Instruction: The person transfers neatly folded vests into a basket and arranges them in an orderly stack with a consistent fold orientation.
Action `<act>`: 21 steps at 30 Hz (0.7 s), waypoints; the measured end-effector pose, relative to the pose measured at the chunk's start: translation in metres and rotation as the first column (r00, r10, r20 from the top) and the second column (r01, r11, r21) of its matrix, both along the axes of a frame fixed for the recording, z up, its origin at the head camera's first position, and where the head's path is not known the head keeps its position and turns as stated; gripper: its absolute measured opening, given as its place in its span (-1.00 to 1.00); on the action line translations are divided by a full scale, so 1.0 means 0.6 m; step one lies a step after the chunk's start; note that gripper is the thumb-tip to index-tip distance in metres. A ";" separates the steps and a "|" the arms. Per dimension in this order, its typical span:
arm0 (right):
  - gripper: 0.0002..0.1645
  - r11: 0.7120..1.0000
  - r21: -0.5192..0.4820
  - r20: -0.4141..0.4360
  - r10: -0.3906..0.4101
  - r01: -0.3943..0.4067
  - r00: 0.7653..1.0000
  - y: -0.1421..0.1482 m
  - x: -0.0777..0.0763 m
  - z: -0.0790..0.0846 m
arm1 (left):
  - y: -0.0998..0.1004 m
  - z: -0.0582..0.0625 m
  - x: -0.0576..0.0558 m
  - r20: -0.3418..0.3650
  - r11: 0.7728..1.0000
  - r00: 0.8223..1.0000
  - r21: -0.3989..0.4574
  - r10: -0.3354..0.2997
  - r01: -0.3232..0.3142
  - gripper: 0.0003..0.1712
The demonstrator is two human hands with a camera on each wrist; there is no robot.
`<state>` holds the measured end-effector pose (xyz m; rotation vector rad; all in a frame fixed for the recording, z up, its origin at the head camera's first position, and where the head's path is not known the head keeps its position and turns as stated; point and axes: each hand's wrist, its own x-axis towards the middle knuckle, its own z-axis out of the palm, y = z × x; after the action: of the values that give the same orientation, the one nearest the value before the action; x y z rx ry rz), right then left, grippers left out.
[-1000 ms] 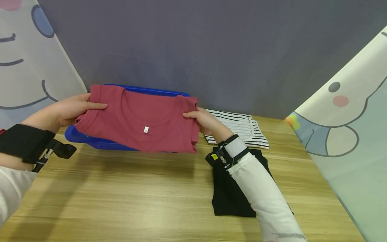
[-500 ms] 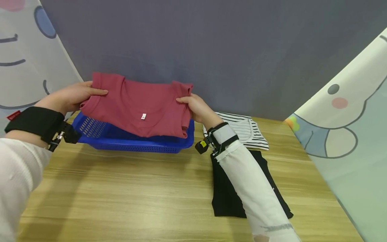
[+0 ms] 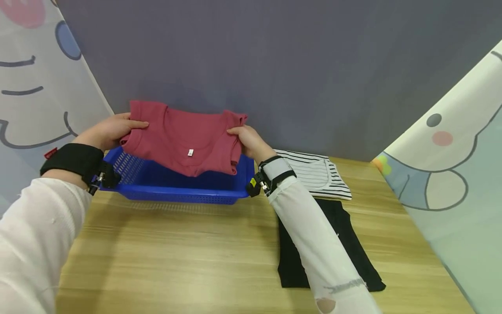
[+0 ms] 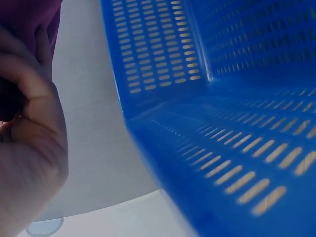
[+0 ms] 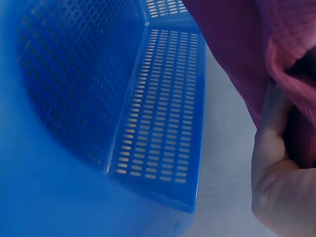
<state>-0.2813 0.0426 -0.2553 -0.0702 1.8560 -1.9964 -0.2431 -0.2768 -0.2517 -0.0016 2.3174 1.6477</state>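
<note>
A folded dark pink top [image 3: 184,135] with a scoop neck and a small white label hangs over a blue plastic basket [image 3: 180,194]. My left hand [image 3: 113,130] pinches its left side, thumb on top. On the right side my right hand [image 3: 251,140] grips the folded edge the same way, thumb in front and fingers behind. In the left wrist view the slotted basket wall [image 4: 163,118] fills the right part, with the curled left hand [image 4: 34,118] beside it. The right wrist view has the right hand [image 5: 281,168] holding layered pink cloth [image 5: 237,44] beyond the basket's rim.
A folded black-and-white striped top [image 3: 317,172] lies on the wooden table [image 3: 172,261], right of the basket. Nearer to me is a folded black garment [image 3: 329,244], partly under my right sleeve. A grey wall [image 3: 274,65] rises behind the basket.
The pink top has moved up and back with both hands, uncovering the basket's front and inside. Lately it has shifted slightly right on its left side, and the whole view has tilted a little.
</note>
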 end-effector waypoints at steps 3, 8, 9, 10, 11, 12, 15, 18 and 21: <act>-0.80 1.000 -0.006 -0.003 -0.002 0.002 1.000 -0.003 -0.004 0.001 | 0.001 -0.002 -0.003 -0.004 1.000 1.000 0.015 0.005 -0.004 -0.73; -0.81 1.000 0.013 -0.031 -0.013 0.013 0.999 -0.008 -0.010 0.006 | 0.005 0.002 -0.008 -0.022 1.000 1.000 0.011 0.009 -0.009 -0.72; -0.79 1.000 0.016 -0.039 -0.016 0.017 0.999 -0.009 -0.010 0.005 | 0.006 0.002 -0.008 -0.025 1.000 1.000 0.009 0.015 -0.015 -0.72; -0.78 1.000 0.015 -0.043 -0.020 0.020 0.999 -0.011 -0.011 0.004 | 0.006 0.002 -0.009 -0.028 1.000 0.999 0.006 0.017 -0.017 -0.71; -0.76 1.000 0.012 -0.042 -0.019 0.019 0.999 -0.013 -0.011 0.002 | 0.007 0.001 -0.009 -0.026 1.000 0.999 0.006 0.020 -0.020 -0.69; -0.75 1.000 0.014 -0.039 -0.020 0.020 0.999 -0.014 -0.011 0.000 | 0.008 -0.001 -0.009 -0.021 1.000 1.000 0.003 0.022 -0.022 -0.67; -0.72 0.999 0.038 -0.019 -0.010 0.011 1.000 -0.021 -0.011 -0.009 | 0.010 -0.006 -0.007 -0.009 0.999 1.000 -0.017 0.027 -0.027 -0.55; -0.66 0.998 0.059 -0.012 -0.007 0.007 1.000 -0.026 -0.010 -0.014 | 0.010 -0.011 -0.005 -0.016 0.999 0.999 -0.043 0.028 -0.029 -0.42; -0.61 0.998 0.056 -0.014 -0.017 0.018 1.000 -0.030 -0.011 -0.016 | 0.007 -0.013 -0.005 -0.034 0.998 0.999 -0.050 0.036 -0.037 -0.38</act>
<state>-0.2878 0.0248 -0.2649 -0.0510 1.9265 -1.9583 -0.2462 -0.2723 -0.2596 -0.0279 2.3965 1.6173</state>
